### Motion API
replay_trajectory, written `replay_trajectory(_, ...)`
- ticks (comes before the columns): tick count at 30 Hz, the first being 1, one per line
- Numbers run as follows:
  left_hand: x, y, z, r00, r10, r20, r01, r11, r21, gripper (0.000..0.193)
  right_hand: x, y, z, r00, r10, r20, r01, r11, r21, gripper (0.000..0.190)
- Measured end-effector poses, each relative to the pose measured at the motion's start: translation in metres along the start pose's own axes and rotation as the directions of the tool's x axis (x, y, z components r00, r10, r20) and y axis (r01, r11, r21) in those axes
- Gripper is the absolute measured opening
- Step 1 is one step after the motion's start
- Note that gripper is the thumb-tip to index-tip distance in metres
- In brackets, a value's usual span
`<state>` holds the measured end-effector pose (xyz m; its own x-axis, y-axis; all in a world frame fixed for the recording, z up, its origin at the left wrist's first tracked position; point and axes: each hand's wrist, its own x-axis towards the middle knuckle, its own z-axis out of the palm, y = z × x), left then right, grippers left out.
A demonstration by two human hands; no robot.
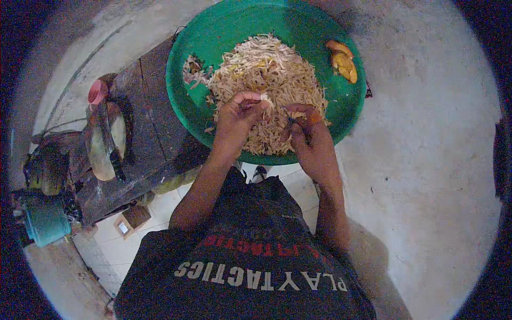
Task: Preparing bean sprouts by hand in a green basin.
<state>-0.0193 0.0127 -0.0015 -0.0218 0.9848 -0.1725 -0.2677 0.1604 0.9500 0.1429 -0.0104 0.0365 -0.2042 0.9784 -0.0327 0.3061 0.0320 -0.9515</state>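
Note:
A heap of pale shredded food strips [276,64] lies in a wide round green plastic tray [248,20]. Over the near part of the heap, my left hand [244,112] pinches a small whitish piece [265,97] between thumb and fingertips. Just to its right, my right hand [306,124] is curled, with something small and dark at its fingertips, perhaps a blade; it is too blurred to name. A smaller clump of brownish and pale scraps [195,70] sits at the tray's left. Orange-yellow pieces [343,62] lie at its right side.
Left of the tray, a dark wooden table [148,108] holds an oval pale board [105,140] with a dark-handled knife [114,156] on it and a pink cup [98,92]. A teal container [47,220] stands at the lower left. A small box [132,220] is on the tiled floor.

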Motion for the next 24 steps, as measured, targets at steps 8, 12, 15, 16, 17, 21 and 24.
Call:
replay_trajectory(8, -0.003, 0.009, 0.009, 0.996, 0.084, 0.003, -0.083, 0.984, 0.159, 0.009, 0.002, 0.002, 0.002, 0.998, -0.065, -0.013, 0.062, 0.987, -0.148, 0.032)
replay_trajectory(12, -0.004, 0.009, 0.008, 0.992, 0.124, 0.025, -0.126, 0.985, 0.119, 0.010, 0.003, 0.003, -0.007, 0.994, -0.058, -0.092, 0.046, 0.991, -0.123, 0.031)
replay_trajectory(15, -0.002, 0.004, 0.008, 0.999, 0.030, 0.038, -0.033, 0.996, 0.080, 0.013, 0.004, 0.008, -0.007, 0.997, 0.006, -0.080, -0.016, 0.992, -0.124, 0.032)
replay_trajectory(16, -0.001, 0.001, 0.008, 0.999, 0.021, 0.032, -0.023, 0.998, 0.057, 0.013, 0.005, 0.010, -0.005, 0.996, 0.037, -0.077, -0.050, 0.983, -0.178, 0.032)
replay_trajectory(17, 0.000, -0.001, 0.009, 1.000, 0.012, 0.027, -0.013, 0.999, 0.034, 0.013, 0.004, 0.009, -0.006, 0.996, 0.036, -0.077, -0.049, 0.983, -0.177, 0.032)
replay_trajectory(21, 0.000, 0.002, 0.012, 1.000, -0.012, 0.011, 0.011, 0.995, 0.097, 0.014, 0.004, 0.001, -0.006, 1.000, 0.010, -0.013, -0.010, 1.000, 0.000, 0.034)
replay_trajectory(24, 0.000, 0.004, 0.013, 0.998, -0.062, 0.022, 0.058, 0.987, 0.151, 0.013, 0.004, 0.004, -0.007, 1.000, -0.023, 0.011, 0.023, 1.000, -0.016, 0.036)
